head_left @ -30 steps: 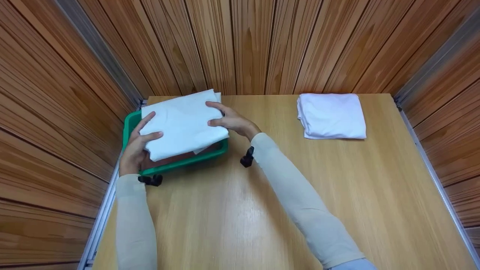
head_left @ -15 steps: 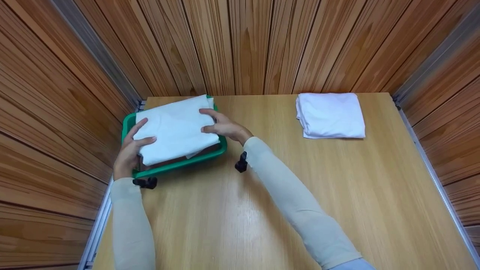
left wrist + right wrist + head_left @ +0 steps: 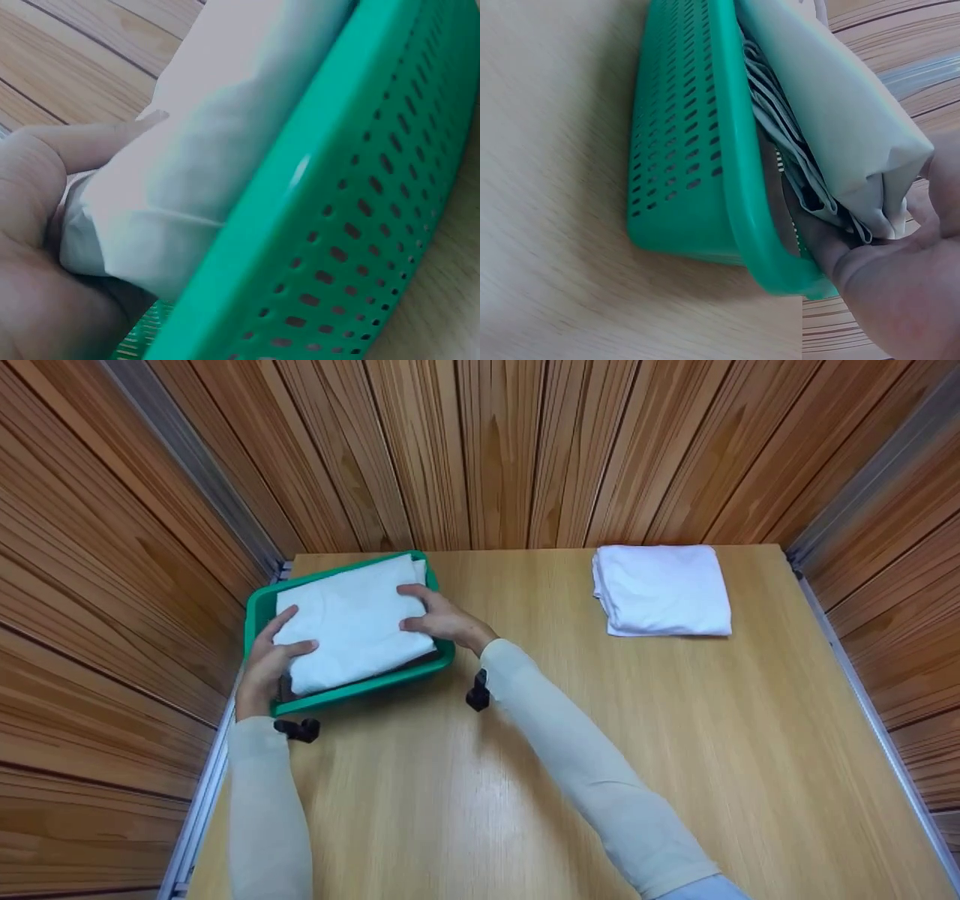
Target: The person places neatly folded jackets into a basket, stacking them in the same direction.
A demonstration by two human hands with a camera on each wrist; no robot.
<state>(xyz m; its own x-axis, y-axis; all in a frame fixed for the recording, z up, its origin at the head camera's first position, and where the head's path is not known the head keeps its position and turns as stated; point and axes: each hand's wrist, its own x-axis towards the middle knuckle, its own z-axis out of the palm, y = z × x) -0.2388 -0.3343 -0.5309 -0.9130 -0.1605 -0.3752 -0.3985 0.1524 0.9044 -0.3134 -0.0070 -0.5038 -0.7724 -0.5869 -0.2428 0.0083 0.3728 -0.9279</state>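
Observation:
A folded white cloth (image 3: 352, 622) lies within the rim of a green perforated basket (image 3: 360, 688) at the back left of the table. My left hand (image 3: 264, 664) grips the cloth's left edge, thumb on top and the other fingers underneath. At the opposite edge, my right hand (image 3: 450, 619) holds it the same way, its fingers reaching down inside the basket wall. The right wrist view shows the layered folds of the cloth (image 3: 840, 112) beside the basket rim (image 3: 739, 150). In the left wrist view the cloth (image 3: 187, 172) bulges above the rim.
A second folded white cloth (image 3: 664, 591) lies at the back right of the wooden table (image 3: 480, 795). Wood-panelled walls stand behind and on both sides, with metal rails (image 3: 196, 817) along the table's sides.
Both hands have lowered the white cloth into the basket, moving slightly left and toward me. More of the basket's far rim shows now. The second cloth has stayed put.

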